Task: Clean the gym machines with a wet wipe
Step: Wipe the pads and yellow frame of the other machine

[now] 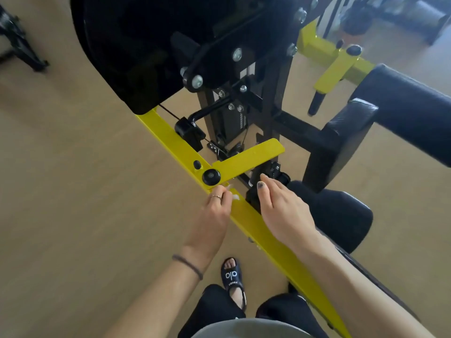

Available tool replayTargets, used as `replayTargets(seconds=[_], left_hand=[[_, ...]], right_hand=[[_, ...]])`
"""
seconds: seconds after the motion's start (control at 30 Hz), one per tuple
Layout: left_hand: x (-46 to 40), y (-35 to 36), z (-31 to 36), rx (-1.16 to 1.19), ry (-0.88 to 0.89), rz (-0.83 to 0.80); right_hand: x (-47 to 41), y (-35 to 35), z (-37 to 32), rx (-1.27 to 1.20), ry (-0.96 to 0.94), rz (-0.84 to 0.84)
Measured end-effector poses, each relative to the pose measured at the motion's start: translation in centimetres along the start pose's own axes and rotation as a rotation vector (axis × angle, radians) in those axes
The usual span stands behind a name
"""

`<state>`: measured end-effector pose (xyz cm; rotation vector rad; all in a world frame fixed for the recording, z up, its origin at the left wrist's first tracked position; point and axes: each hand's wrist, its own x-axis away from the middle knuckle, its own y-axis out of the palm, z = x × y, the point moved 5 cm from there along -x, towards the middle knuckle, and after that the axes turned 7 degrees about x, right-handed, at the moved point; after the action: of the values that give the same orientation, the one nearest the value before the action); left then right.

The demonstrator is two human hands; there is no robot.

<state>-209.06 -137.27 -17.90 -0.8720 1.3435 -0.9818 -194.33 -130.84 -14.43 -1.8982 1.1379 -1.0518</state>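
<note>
- Left hand (pixel 217 203): fingers curled tight on wipe (pixel 235 197) (only a white scrap shows), pressed on yellow bar (pixel 253 223).
- Right hand (pixel 283 208): fingers loose, empty, beside bar.

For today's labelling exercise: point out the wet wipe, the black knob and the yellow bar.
wet wipe (pixel 235 196), head view, white bit beside left fingers
black knob (pixel 211 177), head view, its round top
yellow bar (pixel 253 222), head view, bare top face

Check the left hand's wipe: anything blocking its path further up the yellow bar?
Yes. The left hand presses the white wipe on the yellow bar. Just ahead sit a black knob and the yellow cross plate joined there; further up, a black clamp block.
</note>
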Motion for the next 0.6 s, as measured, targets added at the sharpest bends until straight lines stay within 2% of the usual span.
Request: replayTargets(seconds=[0.07, 0.2, 0.3, 0.43, 0.5, 0.6], left_hand=[[0.4, -0.2, -0.1, 0.032, -0.054, -0.016], [0.6, -0.1, -0.8, 0.241, -0.166, -0.058], [-0.4, -1.6, -2.0, 0.405, -0.246, 0.055], [-5.0, -4.8, -0.4, 0.500, -0.043, 0.212], [-8.0, -3.6, 0.0, 0.465, -0.024, 0.131], [-10.1, 0.6, -0.7, 0.244, -0.119, -0.157]], right_hand=[[0.1, 0.0, 0.2, 0.017, -0.004, -0.002], [0.2, 0.1, 0.4, 0.010, -0.020, -0.013], [0.0, -0.4, 0.4, -0.105, -0.009, -0.058], [-1.0, -1.6, 1.0, -0.466, 0.097, -0.071], [-1.8, -2.1, 1.3, -0.547, 0.143, -0.058], [-3.4, -2.6, 1.8, -0.528, 0.168, -0.038]])
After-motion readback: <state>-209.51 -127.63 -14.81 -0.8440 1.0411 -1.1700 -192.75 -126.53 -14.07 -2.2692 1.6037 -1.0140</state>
